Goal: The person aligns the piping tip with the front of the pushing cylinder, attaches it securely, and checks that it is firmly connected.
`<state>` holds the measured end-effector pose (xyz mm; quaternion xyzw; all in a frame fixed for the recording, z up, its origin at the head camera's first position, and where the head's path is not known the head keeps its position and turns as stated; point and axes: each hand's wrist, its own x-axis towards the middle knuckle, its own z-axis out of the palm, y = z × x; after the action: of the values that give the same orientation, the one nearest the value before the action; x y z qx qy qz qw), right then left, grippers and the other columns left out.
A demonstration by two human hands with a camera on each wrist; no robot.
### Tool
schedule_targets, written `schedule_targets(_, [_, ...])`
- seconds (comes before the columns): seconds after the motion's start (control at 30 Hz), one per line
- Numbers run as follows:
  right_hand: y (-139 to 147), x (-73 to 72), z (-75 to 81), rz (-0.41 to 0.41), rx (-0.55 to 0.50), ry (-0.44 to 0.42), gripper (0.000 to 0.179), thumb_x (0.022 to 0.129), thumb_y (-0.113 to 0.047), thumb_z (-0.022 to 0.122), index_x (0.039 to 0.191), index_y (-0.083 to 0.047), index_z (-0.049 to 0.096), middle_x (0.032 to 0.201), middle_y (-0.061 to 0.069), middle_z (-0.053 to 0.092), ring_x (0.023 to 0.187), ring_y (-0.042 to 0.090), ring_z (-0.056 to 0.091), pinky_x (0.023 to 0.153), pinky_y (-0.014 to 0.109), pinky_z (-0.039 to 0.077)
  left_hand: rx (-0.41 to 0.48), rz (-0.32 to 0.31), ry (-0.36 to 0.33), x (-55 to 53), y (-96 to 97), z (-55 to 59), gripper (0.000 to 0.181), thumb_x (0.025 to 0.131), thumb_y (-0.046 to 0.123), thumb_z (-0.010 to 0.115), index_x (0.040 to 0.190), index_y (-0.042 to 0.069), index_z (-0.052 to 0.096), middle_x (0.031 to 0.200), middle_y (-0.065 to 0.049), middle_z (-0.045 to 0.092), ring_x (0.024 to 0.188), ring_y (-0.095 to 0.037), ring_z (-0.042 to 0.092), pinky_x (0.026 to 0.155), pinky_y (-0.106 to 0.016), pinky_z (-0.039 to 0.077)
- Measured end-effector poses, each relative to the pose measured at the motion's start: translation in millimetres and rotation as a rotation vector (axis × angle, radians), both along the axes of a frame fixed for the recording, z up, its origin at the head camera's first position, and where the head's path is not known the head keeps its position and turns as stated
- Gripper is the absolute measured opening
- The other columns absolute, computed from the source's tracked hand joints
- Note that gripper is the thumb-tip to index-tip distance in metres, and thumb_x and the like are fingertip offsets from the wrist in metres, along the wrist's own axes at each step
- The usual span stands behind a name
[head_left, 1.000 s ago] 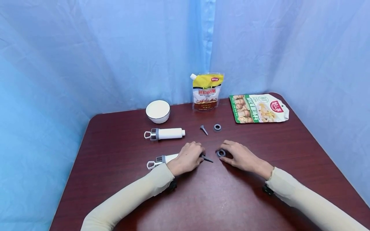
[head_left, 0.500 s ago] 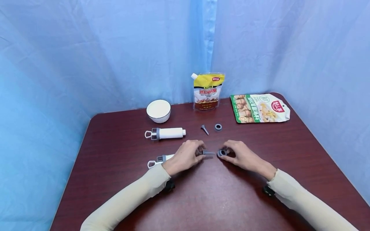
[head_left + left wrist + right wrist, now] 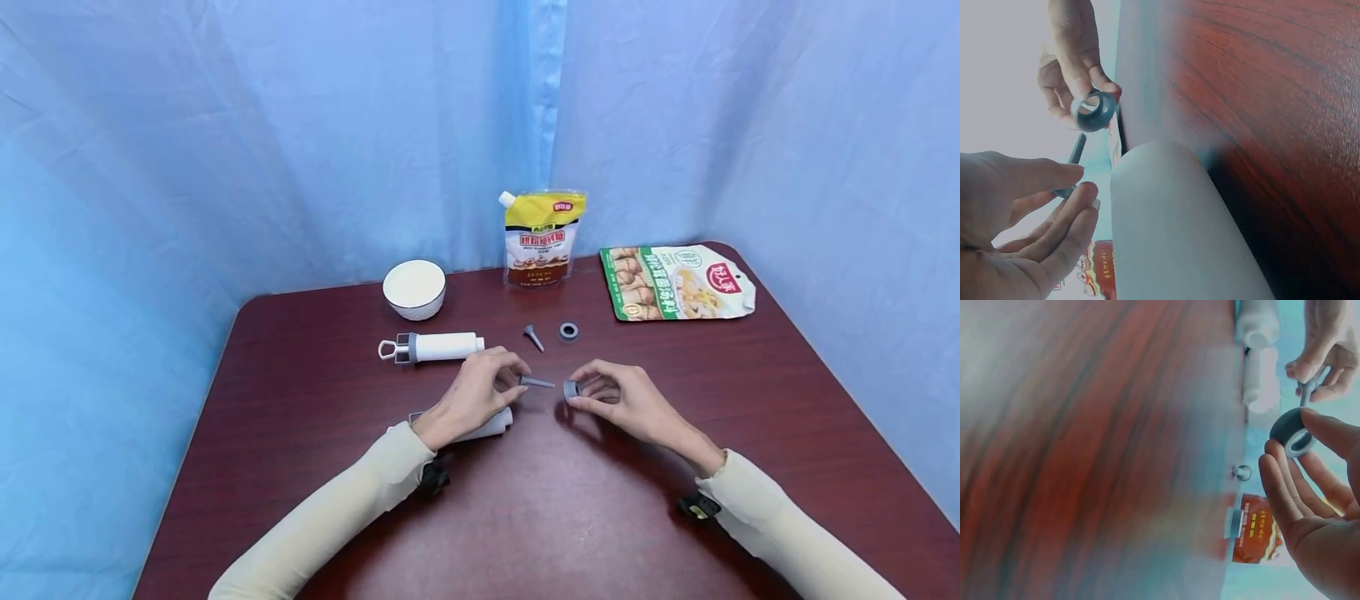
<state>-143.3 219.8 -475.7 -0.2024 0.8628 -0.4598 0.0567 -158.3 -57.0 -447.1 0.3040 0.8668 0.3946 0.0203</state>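
- Left hand (image 3: 476, 387) pinches a grey nozzle (image 3: 537, 382), tip towards three o'clock
- Right hand (image 3: 628, 397), at three o'clock, pinches a grey ring (image 3: 571, 390); the pieces are apart, unjoined
- At twelve o'clock, second nozzle (image 3: 534, 337) and second ring (image 3: 569, 339) lie loose
- Syringes, tips bare: one (image 3: 446, 347) at eleven, another (image 3: 491, 425) partly beneath left wrist
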Motion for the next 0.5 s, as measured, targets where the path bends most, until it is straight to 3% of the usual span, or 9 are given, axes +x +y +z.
schedule_targets(0.1, [-3,1.2,0.7,-0.026,-0.053,-0.016,0.027,0.093,-0.027,0.080,0.116,-0.017,0.070,0.107,0.002,0.076,0.094,0.009,0.076,0.085,0.024,0.062,0.058,-0.004,-0.025,0.7,-0.2,-2.9,0.018,0.091,0.001,0.078,0.109,0.001,0.075,0.102,-0.014,0.070,0.085,-0.018,0.078,0.077,-0.022,0.061])
schedule_targets(0.23, [-6,1.5,0.4,-0.037,-0.098,-0.014,0.027,0.093,-0.024,0.080,0.116,-0.015,0.069,0.111,0.006,0.075,0.097,0.009,0.076,0.086,0.023,0.062,0.119,0.000,-0.055,2.4,0.5,-6.0,0.021,0.092,0.002,0.078,0.112,-0.001,0.075,0.106,-0.016,0.070,0.088,-0.021,0.077,0.080,-0.032,0.064])
schedule_targets(0.5, [-12,2.0,3.6,-0.040,-0.181,-0.051,0.030,0.091,-0.019,0.082,0.116,-0.011,0.068,0.112,0.011,0.074,0.097,0.011,0.077,0.085,0.025,0.062,0.173,0.009,-0.035,6.2,0.9,-4.2,0.022,0.099,0.010,0.070,0.119,0.004,0.075,0.108,-0.009,0.071,0.095,-0.017,0.077,0.086,-0.033,0.064])
